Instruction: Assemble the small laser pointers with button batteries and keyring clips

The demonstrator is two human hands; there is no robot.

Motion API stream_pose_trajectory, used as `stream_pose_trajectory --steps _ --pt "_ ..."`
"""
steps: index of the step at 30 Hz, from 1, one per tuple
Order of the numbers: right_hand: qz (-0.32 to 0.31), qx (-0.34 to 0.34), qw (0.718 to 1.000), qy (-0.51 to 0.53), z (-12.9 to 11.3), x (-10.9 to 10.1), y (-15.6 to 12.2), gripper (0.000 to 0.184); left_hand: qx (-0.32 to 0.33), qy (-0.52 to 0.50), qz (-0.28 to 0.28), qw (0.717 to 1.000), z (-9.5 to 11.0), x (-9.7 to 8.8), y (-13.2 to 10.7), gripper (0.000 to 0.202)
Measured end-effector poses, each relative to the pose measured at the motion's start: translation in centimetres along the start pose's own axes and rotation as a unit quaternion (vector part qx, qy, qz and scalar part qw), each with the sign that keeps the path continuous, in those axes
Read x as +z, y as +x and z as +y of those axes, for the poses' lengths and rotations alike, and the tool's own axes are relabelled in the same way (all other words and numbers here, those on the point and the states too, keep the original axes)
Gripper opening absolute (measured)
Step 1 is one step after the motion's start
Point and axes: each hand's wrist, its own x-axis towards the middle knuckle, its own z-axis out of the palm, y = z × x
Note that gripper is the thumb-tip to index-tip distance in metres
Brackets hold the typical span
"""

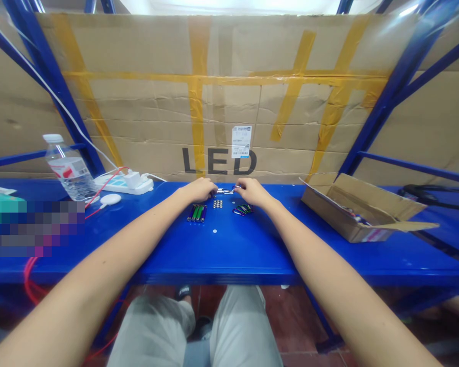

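My left hand is at the far part of the blue table, fingers curled in beside a row of small silvery metal pieces. On the other side of that row, my right hand has its fingers pinched together. What either hand grips is too small to tell. Below my left hand lie several slim metallic tubes in green and purple, side by side. Small round silver pieces form a tight block between the hands. Near my right hand is a loose pile of coloured carabiner-like clips.
An open cardboard box with small items inside stands on the right. To the left are a water bottle, a white power strip and a white round disc with a red cable. A large cardboard sheet rises behind the blue table.
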Motion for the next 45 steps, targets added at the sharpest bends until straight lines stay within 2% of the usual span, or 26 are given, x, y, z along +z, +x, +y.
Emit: stream_pose_trajectory --steps 20,25,27,29,32,34,38,42,45 --pt "-0.011 0.0 1.0 -0.009 -0.1 -0.1 -0.1 0.011 -0.021 -0.024 -0.002 0.999 -0.5 -0.3 -1.0 0.028" --pt "-0.016 0.002 1.0 -0.012 0.0 -0.1 0.0 0.011 -0.016 -0.002 -0.009 1.0 -0.7 -0.1 -1.2 0.029" --pt "-0.012 0.005 1.0 -0.01 0.1 0.0 0.0 0.013 -0.038 0.012 0.007 0.999 -0.7 -0.2 -1.2 0.029" --pt "-0.009 0.013 1.0 0.006 0.1 0.2 0.1 0.017 -0.088 -0.009 0.041 0.995 -0.6 -0.3 -1.3 0.027" --pt "-0.016 0.021 0.997 0.07 0.0 0.8 0.1 0.018 -0.163 -0.102 0.092 0.977 -0.5 -0.4 -1.7 0.033" --pt "-0.032 0.014 0.993 0.117 -0.3 1.3 0.1 0.018 -0.179 -0.151 0.104 0.967 -0.5 -0.2 -1.9 0.034" --pt "-0.055 -0.021 0.99 0.125 -1.3 2.5 0.2 0.019 -0.144 -0.161 0.076 0.973 -0.6 0.5 -2.1 0.027" --pt "-0.068 -0.056 0.994 0.066 -2.3 3.3 0.5 0.022 -0.104 -0.099 0.042 0.989 -0.1 0.5 -2.1 0.047" --pt "-0.082 -0.064 0.994 0.042 -2.4 3.7 0.7 0.023 -0.113 -0.075 0.022 0.991 0.4 0.0 -2.2 0.049"
